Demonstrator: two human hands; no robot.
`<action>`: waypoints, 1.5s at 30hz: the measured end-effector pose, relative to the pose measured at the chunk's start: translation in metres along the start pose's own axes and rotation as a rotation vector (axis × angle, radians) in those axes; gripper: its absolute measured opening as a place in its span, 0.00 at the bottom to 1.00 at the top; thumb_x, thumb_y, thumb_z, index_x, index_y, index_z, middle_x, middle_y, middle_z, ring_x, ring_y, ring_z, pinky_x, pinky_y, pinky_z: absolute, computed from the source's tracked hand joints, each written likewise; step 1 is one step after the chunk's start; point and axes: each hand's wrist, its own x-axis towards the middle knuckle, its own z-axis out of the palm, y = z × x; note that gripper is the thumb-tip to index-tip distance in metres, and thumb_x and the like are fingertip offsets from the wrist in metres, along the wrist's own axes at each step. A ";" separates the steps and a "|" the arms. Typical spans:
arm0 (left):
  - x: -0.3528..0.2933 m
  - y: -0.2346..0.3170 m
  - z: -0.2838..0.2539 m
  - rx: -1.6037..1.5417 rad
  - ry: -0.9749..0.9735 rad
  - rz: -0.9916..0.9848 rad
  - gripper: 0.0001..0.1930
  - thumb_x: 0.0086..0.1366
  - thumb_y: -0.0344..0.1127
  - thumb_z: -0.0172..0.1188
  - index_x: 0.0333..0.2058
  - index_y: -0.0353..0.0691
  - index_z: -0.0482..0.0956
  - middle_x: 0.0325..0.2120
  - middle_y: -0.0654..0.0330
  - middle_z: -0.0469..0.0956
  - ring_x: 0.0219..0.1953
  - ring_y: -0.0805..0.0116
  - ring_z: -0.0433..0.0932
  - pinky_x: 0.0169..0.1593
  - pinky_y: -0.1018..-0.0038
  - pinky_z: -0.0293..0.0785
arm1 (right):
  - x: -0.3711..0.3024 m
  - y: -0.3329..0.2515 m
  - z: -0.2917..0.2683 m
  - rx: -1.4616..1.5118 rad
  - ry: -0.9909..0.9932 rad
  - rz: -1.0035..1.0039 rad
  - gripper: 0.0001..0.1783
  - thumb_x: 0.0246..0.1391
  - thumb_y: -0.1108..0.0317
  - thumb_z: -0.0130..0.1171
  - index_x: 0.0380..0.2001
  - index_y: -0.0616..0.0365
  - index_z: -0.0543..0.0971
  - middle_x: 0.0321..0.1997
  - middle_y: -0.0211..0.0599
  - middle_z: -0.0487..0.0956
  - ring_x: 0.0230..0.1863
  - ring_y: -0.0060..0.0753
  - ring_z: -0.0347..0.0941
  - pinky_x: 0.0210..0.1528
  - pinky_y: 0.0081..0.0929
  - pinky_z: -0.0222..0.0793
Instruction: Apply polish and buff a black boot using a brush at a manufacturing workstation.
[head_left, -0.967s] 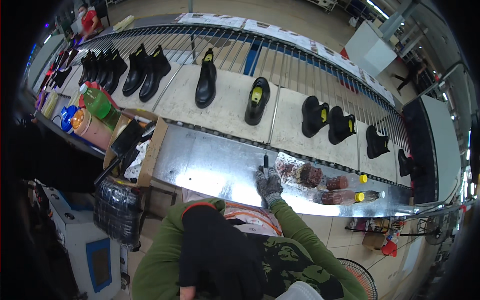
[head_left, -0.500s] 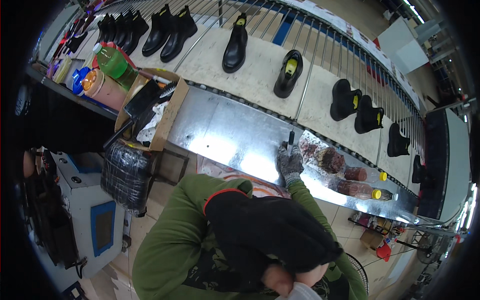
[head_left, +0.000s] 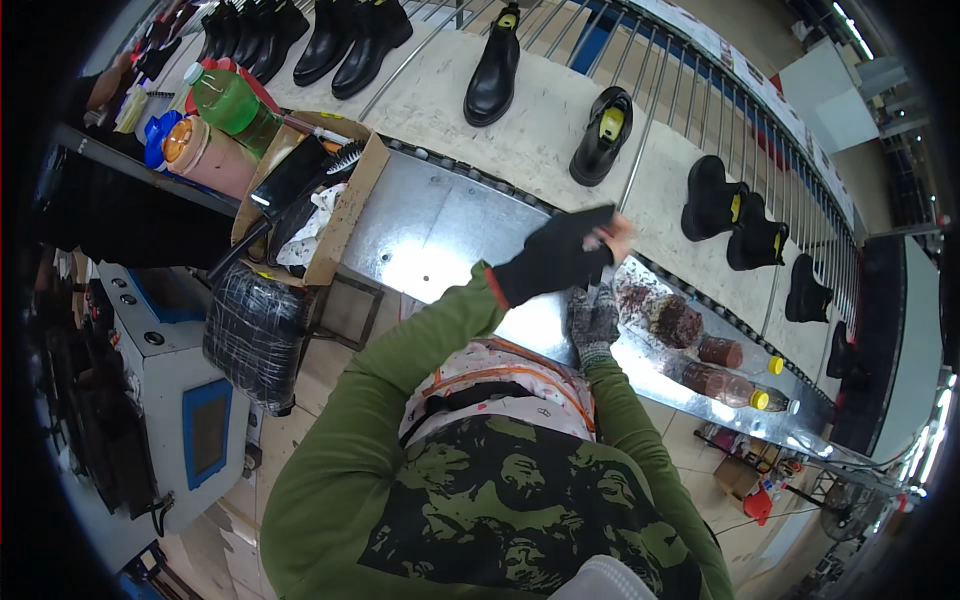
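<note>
My left hand (head_left: 565,255), in a black glove with bare fingertips, is over the metal work surface (head_left: 410,235), just above my right hand. Its fingers are bent and smeared by motion, so whether they hold anything cannot be told. My right hand (head_left: 594,325), in a grey speckled glove, rests at the near edge of that surface, closed on a slim upright tool with a dark end; my left hand covers most of the tool. Right of it lie a brown-stained clump (head_left: 676,322) and bottles of brown contents, including one with a yellow cap (head_left: 728,385).
Beyond the work surface, black ankle boots (head_left: 493,75) stand spaced along a pale conveyor (head_left: 430,85) with metal rails. At left are a cardboard box (head_left: 350,215) of brushes and rags, a green bottle (head_left: 230,105), a wrapped black bundle (head_left: 255,335) and a grey machine (head_left: 160,380).
My left hand has swung from low in front of me, up and forward to my right hand. My right hand stays at the surface's edge. The whole view has shifted slightly.
</note>
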 end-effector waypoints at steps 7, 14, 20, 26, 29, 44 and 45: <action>-0.036 -0.170 0.001 1.210 0.113 -0.041 0.35 0.56 0.57 0.54 0.60 0.51 0.61 0.61 0.40 0.51 0.62 0.37 0.50 0.61 0.44 0.45 | 0.010 -0.002 0.000 0.006 -0.103 0.068 0.18 0.50 0.54 0.54 0.39 0.55 0.76 0.37 0.49 0.76 0.42 0.52 0.71 0.44 0.41 0.66; -0.034 -0.166 0.001 1.231 0.139 0.008 0.32 0.56 0.56 0.55 0.58 0.51 0.65 0.60 0.42 0.55 0.61 0.41 0.54 0.60 0.46 0.49 | 0.011 -0.006 -0.008 -0.042 -0.153 0.028 0.20 0.53 0.52 0.50 0.42 0.53 0.76 0.41 0.47 0.74 0.45 0.50 0.70 0.47 0.41 0.65; -0.037 -0.174 0.003 1.244 0.158 0.044 0.32 0.55 0.56 0.55 0.57 0.52 0.66 0.60 0.44 0.55 0.62 0.43 0.53 0.61 0.47 0.48 | 0.007 -0.013 -0.016 0.008 -0.113 0.011 0.18 0.52 0.54 0.53 0.42 0.53 0.76 0.41 0.48 0.74 0.44 0.49 0.70 0.46 0.40 0.66; -0.038 -0.177 -0.001 1.260 0.165 0.048 0.30 0.55 0.55 0.56 0.56 0.51 0.67 0.60 0.43 0.57 0.62 0.42 0.54 0.61 0.48 0.48 | -0.007 -0.009 -0.012 0.137 -0.014 0.285 0.18 0.51 0.54 0.58 0.40 0.54 0.76 0.31 0.39 0.76 0.31 0.37 0.74 0.37 0.32 0.69; -0.034 -0.171 0.002 1.269 0.148 0.057 0.29 0.55 0.54 0.57 0.55 0.51 0.69 0.59 0.43 0.58 0.62 0.43 0.54 0.61 0.49 0.48 | -0.027 -0.001 -0.021 0.525 -0.033 0.500 0.15 0.50 0.62 0.61 0.40 0.54 0.75 0.26 0.34 0.75 0.22 0.26 0.73 0.26 0.26 0.70; -0.037 -0.173 0.000 1.270 0.131 0.043 0.30 0.55 0.55 0.56 0.56 0.51 0.68 0.60 0.44 0.56 0.63 0.44 0.53 0.62 0.49 0.47 | -0.100 0.026 -0.053 1.166 0.150 0.807 0.12 0.56 0.69 0.54 0.43 0.54 0.69 0.30 0.32 0.76 0.22 0.21 0.71 0.21 0.18 0.69; -0.036 -0.173 0.000 1.270 0.131 0.043 0.30 0.55 0.55 0.56 0.56 0.51 0.68 0.60 0.44 0.56 0.63 0.44 0.53 0.62 0.49 0.47 | -0.100 0.025 -0.054 1.163 0.137 0.799 0.12 0.56 0.69 0.54 0.44 0.54 0.69 0.31 0.33 0.76 0.23 0.21 0.71 0.22 0.18 0.69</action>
